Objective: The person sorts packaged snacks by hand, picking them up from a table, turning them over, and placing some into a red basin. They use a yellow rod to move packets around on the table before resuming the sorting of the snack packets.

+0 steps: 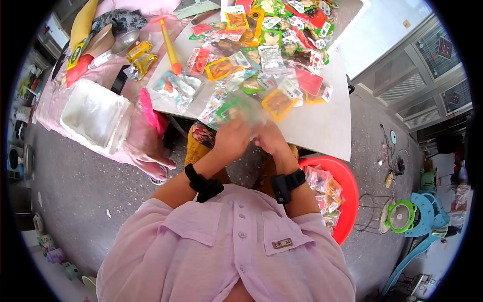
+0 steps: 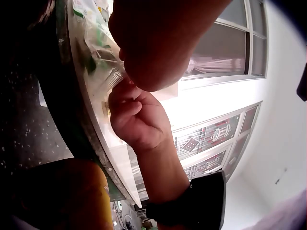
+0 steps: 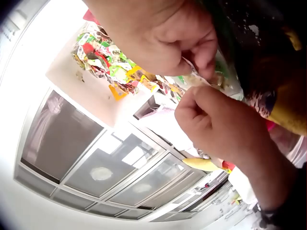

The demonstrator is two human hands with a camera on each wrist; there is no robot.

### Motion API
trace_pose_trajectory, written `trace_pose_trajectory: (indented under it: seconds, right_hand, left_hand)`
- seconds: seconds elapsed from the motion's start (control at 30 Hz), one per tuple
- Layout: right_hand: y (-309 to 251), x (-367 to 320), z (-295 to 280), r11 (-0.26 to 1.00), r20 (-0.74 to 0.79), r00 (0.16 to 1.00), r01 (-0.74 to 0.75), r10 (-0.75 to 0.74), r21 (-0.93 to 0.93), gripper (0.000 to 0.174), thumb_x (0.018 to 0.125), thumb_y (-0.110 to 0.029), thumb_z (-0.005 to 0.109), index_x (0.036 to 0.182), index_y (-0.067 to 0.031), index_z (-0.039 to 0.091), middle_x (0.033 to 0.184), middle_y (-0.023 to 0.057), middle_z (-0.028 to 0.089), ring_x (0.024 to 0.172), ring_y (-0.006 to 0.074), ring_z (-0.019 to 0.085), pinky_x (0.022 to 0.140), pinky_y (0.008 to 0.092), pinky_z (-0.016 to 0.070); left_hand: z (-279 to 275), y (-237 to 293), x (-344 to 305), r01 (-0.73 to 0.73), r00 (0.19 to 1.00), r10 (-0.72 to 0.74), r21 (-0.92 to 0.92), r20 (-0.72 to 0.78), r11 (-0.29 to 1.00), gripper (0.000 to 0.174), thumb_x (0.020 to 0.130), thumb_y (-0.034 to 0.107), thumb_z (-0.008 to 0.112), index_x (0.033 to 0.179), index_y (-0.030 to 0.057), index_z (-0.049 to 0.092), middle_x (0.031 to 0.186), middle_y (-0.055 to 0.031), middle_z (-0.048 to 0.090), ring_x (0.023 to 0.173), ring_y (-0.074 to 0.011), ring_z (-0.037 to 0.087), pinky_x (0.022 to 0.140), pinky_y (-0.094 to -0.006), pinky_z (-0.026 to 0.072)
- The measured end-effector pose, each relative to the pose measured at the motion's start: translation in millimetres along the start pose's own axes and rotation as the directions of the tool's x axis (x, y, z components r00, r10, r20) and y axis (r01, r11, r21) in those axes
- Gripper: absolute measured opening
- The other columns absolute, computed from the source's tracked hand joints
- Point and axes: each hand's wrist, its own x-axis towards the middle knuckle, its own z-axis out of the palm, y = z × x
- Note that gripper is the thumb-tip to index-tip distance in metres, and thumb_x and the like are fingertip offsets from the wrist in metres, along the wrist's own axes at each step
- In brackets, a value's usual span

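A clear plastic bag with green-and-white snack packets inside lies at the near edge of the white table. My left hand pinches the gathered end of the bag, fingers curled. Right beside it, my right hand grips the same end between thumb and fingers. In the left wrist view the bag's plastic runs in creases up to both hands. The right wrist view shows knuckles close together over the bag, with the pinched plastic mostly hidden by the fingers.
Many snack packets pile up at the table's back. A yellow-backed packet lies near the right hand. A red basin of packets stands right, below the table. At left are a white foam box and a yellow stick-like object.
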Motion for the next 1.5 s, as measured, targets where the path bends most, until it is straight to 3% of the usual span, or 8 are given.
trace_pose_trajectory:
  seconds: [0.27,0.57,0.77,0.97,1.17,1.27,1.37,1.5]
  right_hand:
    - [13,40,25,0.958,0.002,0.959,0.282,-0.283,-0.05,0.013,0.08,-0.008,0.042,0.089,-0.0024,0.05,0.068,0.0033,0.051,0.053,0.0121,0.049,0.038,0.0226,0.0368]
    - [16,33,30,0.814,-0.038,0.985,0.16,-0.168,0.559,0.017,0.08,-0.004,0.043,0.096,-0.0002,0.046,0.089,0.0085,0.05,0.081,0.0191,0.051,0.069,0.0324,0.0445]
    - [20,40,42,0.745,-0.039,0.99,0.128,-0.135,0.655,0.016,0.081,-0.009,0.045,0.096,-0.0047,0.049,0.079,0.0032,0.048,0.071,0.0117,0.048,0.059,0.0254,0.0421]
    - [20,29,31,0.755,0.083,0.968,0.128,-0.235,0.644,0.017,0.079,-0.006,0.046,0.096,-0.0017,0.046,0.09,0.0085,0.052,0.08,0.0217,0.053,0.068,0.034,0.0455]
    - [16,18,-1,0.884,0.014,0.962,0.245,-0.273,0.398,0.018,0.075,-0.008,0.053,0.092,-0.0043,0.048,0.087,0.0053,0.053,0.076,0.0157,0.053,0.063,0.0278,0.0441]
    - [-9,1,-2,0.888,-0.176,0.875,0.419,-0.451,-0.192,0.022,0.073,-0.009,0.056,0.094,-0.0031,0.049,0.088,0.0078,0.054,0.081,0.0202,0.053,0.07,0.0302,0.0432]
    - [-39,-16,8,0.102,0.159,0.351,0.619,-0.923,-0.779,0.028,0.073,-0.013,0.057,0.096,-0.0004,0.05,0.088,0.0115,0.054,0.087,0.0259,0.052,0.078,0.0324,0.04]
    - [-59,-33,8,0.216,0.272,0.581,0.633,-0.767,-0.744,0.03,0.073,-0.019,0.057,0.095,0.0007,0.05,0.09,0.0153,0.054,0.091,0.0298,0.05,0.083,0.034,0.037]
  left_hand:
    - [-2,-4,2,-0.041,0.999,0.041,-0.006,0.028,0.999,0.006,0.063,0.005,0.052,0.068,0.0045,0.047,0.072,-0.0111,0.047,0.068,-0.0292,0.049,0.059,-0.0369,0.0416]
    - [-2,-2,-9,-0.092,0.985,0.096,0.039,-0.141,0.995,0.026,0.058,0.007,0.06,0.084,0.0037,0.053,0.085,-0.0115,0.051,0.075,-0.0292,0.05,0.065,-0.0377,0.0409]
    - [-16,-8,-27,-0.064,0.996,0.074,0.17,-0.051,0.983,0.043,0.054,0.012,0.064,0.095,0.0073,0.051,0.097,-0.012,0.047,0.088,-0.0299,0.047,0.074,-0.0406,0.0364]
    - [-9,-23,-43,-0.175,0.98,0.191,0.217,-0.054,0.96,0.038,0.054,0.008,0.061,0.09,0.0089,0.052,0.101,-0.0119,0.044,0.094,-0.0303,0.045,0.076,-0.0421,0.0351]
    - [-25,-29,-23,-0.208,0.968,0.221,0.107,-0.123,0.972,0.021,0.06,0.007,0.056,0.081,0.0069,0.053,0.096,-0.0105,0.048,0.092,-0.0286,0.047,0.076,-0.0389,0.0374]
    - [-45,-32,-3,-0.18,0.97,0.164,-0.074,-0.178,0.981,0.015,0.067,0.003,0.054,0.081,0.0041,0.052,0.093,-0.0109,0.05,0.087,-0.0288,0.049,0.073,-0.0356,0.0402]
    - [-59,-36,18,-0.018,0.99,-0.047,-0.442,-0.136,0.897,0.009,0.075,0.002,0.05,0.085,0.0018,0.051,0.091,-0.0089,0.052,0.084,-0.0211,0.05,0.071,-0.0296,0.0411]
    - [-75,-33,33,0.252,0.949,-0.304,-0.774,0.081,0.581,0.009,0.082,0.005,0.046,0.089,0.0007,0.05,0.088,-0.0035,0.053,0.08,-0.0076,0.046,0.072,-0.0222,0.0383]
